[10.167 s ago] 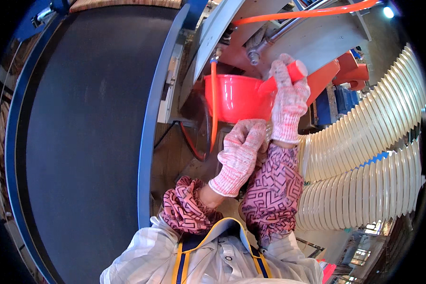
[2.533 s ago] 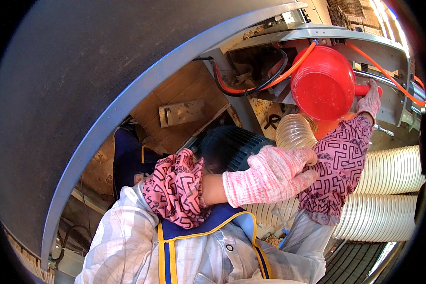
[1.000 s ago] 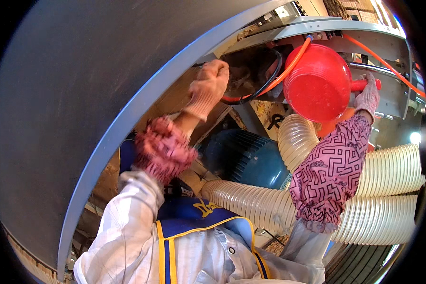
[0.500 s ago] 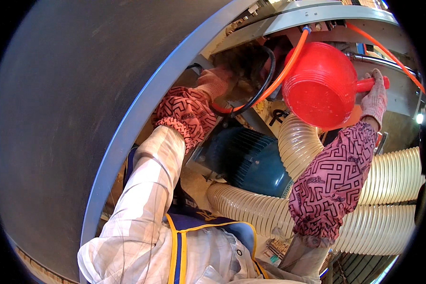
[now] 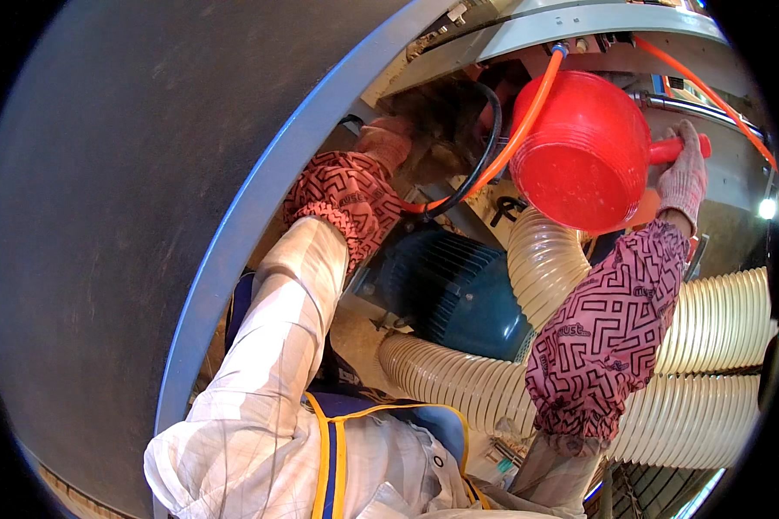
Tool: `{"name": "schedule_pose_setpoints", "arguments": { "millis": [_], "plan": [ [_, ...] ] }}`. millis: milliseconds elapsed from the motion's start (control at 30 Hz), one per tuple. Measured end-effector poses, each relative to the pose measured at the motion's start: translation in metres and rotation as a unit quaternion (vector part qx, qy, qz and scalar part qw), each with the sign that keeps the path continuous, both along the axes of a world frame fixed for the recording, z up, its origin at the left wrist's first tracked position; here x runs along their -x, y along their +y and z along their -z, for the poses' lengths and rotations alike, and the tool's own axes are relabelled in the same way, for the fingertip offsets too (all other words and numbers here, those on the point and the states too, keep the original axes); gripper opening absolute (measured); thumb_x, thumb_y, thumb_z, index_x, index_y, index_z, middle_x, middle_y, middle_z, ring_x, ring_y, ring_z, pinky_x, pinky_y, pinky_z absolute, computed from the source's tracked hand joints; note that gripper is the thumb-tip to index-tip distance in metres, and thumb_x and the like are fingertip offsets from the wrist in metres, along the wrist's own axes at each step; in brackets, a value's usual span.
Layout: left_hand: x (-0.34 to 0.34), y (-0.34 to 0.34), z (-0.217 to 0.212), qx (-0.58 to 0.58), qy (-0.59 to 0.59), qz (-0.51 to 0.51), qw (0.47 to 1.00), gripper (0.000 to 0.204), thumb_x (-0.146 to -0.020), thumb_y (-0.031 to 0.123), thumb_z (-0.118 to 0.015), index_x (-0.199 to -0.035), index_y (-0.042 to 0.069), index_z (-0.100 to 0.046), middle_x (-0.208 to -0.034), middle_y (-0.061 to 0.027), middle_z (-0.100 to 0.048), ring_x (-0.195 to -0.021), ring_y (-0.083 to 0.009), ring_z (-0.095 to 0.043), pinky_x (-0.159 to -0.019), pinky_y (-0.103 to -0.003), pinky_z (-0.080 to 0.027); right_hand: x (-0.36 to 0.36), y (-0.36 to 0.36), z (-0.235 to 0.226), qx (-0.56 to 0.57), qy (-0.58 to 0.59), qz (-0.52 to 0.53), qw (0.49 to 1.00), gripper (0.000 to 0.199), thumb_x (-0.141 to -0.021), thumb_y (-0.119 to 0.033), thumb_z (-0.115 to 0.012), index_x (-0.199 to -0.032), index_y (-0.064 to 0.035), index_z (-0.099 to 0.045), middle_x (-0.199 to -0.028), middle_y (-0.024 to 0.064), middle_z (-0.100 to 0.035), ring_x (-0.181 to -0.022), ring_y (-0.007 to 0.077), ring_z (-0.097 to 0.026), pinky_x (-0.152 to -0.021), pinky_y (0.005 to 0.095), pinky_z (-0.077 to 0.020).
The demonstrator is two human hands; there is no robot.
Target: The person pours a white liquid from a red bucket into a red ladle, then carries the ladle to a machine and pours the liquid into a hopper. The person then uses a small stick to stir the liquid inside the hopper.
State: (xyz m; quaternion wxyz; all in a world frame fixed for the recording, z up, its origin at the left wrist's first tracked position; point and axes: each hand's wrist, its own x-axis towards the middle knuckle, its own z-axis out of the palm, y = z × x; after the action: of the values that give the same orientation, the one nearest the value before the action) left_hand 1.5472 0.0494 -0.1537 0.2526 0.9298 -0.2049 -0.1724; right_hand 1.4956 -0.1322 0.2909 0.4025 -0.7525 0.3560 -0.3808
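A red plastic dipper [image 5: 580, 151] hangs at the upper right, its round base turned toward me. My right hand [image 5: 684, 177], in a pale knitted glove, is closed around its short handle. My left hand [image 5: 386, 143], also gloved, reaches into a dark recess beside a blue-edged black panel [image 5: 138, 190]. Shadow hides its fingers, so what it touches does not show. Brown dust or shavings [image 5: 433, 143] lie around that hand. A black hose [image 5: 494, 130] and an orange air tube [image 5: 532, 112] loop between the left hand and the dipper.
Below the hands sits a dark teal finned motor [image 5: 459, 294]. Ribbed translucent hoses [image 5: 459, 372] curve around it and run off to the right. A grey metal beam [image 5: 614, 22] crosses the top, and another orange tube [image 5: 701, 86] slopes down at the right.
My left hand and forearm have shifted slightly up and to the right within the recess. The dipper has moved a little up and left, still in my right hand.
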Motion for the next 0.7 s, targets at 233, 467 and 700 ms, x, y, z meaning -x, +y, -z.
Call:
{"name": "schedule_pose_setpoints", "arguments": {
  "millis": [233, 467, 700],
  "plan": [
    [0.012, 0.027, -0.039, 0.075, -0.013, 0.109, 0.991, 0.036, -0.094, 0.03, -0.05, -0.116, 0.007, -0.068, -0.116, -0.0187, -0.065, -0.101, -0.0427, -0.065, -0.06, -0.068, -0.051, 0.002, 0.003, 0.003, -0.004, -0.001, 0.01, 1.0, 0.02, -0.089, -0.017, -0.07, -0.101, -0.0058, -0.06, -0.087, 0.0057, -0.064, -0.077, 0.0172, -0.062, -0.074, 0.0287, -0.0523],
    [0.015, 0.008, -0.034, 0.069, 0.059, 0.085, 0.992, 0.054, -0.092, 0.044, -0.051, -0.125, 0.003, -0.059, -0.123, -0.0291, -0.056, -0.096, -0.0438, -0.065, -0.057, -0.066, -0.051, 0.006, -0.005, -0.004, 0.052, 0.044, 0.019, 0.997, 0.023, -0.087, -0.017, -0.072, -0.101, -0.0047, -0.058, -0.086, 0.007, -0.064, -0.078, 0.0179, -0.063, -0.072, 0.0287, -0.0526],
    [0.01, -0.028, 0.008, -0.024, -0.01, 0.051, 0.998, 0.047, -0.084, 0.042, -0.056, -0.097, -0.002, -0.069, -0.093, -0.024, -0.064, -0.08, -0.0382, -0.067, -0.048, -0.058, -0.051, 0.0, -0.009, 0.001, 0.009, 0.004, 0.002, 1.0, 0.025, -0.086, -0.015, -0.073, -0.102, -0.003, -0.059, -0.087, 0.0078, -0.064, -0.076, 0.0183, -0.063, -0.07, 0.0295, -0.0528]
  ]
}}
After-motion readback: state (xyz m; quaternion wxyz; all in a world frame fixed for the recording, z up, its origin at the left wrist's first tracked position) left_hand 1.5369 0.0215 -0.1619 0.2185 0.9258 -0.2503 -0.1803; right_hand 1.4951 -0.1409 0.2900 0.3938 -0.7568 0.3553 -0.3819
